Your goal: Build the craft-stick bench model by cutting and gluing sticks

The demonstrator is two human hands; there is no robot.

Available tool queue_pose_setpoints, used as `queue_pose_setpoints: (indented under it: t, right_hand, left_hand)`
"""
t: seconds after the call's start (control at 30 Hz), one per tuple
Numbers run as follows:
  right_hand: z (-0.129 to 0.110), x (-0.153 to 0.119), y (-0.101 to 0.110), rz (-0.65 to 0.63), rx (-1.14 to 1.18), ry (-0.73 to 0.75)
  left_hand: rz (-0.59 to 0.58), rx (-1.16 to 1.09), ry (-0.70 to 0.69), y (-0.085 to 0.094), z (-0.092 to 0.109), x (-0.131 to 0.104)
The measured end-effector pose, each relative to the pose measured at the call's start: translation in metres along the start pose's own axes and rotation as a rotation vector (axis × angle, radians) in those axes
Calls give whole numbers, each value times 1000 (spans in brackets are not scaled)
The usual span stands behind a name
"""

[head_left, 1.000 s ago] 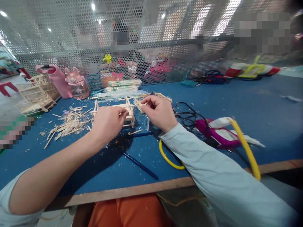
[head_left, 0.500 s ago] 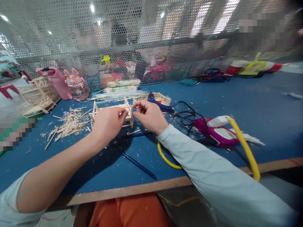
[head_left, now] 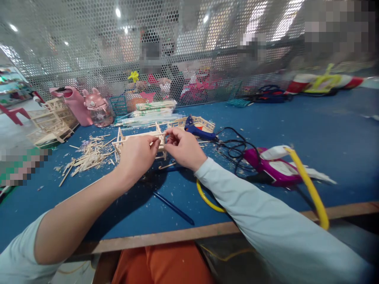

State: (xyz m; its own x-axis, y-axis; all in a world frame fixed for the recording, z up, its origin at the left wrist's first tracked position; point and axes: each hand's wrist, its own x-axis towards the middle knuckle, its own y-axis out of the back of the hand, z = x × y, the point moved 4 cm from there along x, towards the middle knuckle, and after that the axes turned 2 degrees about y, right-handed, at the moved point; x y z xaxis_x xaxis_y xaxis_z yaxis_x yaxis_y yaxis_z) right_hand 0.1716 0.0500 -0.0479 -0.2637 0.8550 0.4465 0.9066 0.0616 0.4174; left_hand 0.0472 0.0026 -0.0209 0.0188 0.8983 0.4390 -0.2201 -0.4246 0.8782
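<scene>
Open above both hands, straight lift OK. Stick frame [head_left: 158, 128] blocks right at left fingers [head_left: 151, 140]. Glue gun [head_left: 201, 133] just beyond right fingers [head_left: 174, 133], cable tangle [head_left: 218, 144] to their right. Offcut pile [head_left: 91, 156] left of left fingers. Nearside passable over dark-blue rod [head_left: 174, 208].

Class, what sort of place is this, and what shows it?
Probably a craft workshop or classroom: a blue glue gun, a pile of wooden sticks and a small wooden-stick model share a blue worktable.

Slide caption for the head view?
Left hand and right hand at a wooden-stick frame, near a blue glue gun.
</scene>
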Motion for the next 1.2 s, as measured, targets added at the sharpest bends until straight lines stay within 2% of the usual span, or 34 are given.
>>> queue_pose_setpoints:
  t: [0.57,0.9,1.03,1.13,1.2]
  right_hand:
    - [-1,-2,0,-3,-21,8]
    - [-2,-3,1,-7,-40,24]
    - [-1,-2,1,-3,-21,14]
    - [0,-1,4,24,10,15]
    - [2,2,6,38,24,16]
  left_hand:
    - [18,-19,46,-4,4,-1]
    - [-21,-12,53,-5,0,-3]
    - [-25,-32,26,0,1,-10]
    - [59,-80,17,16,-3,-14]
    - [212,-140,-16,32,-10,-14]
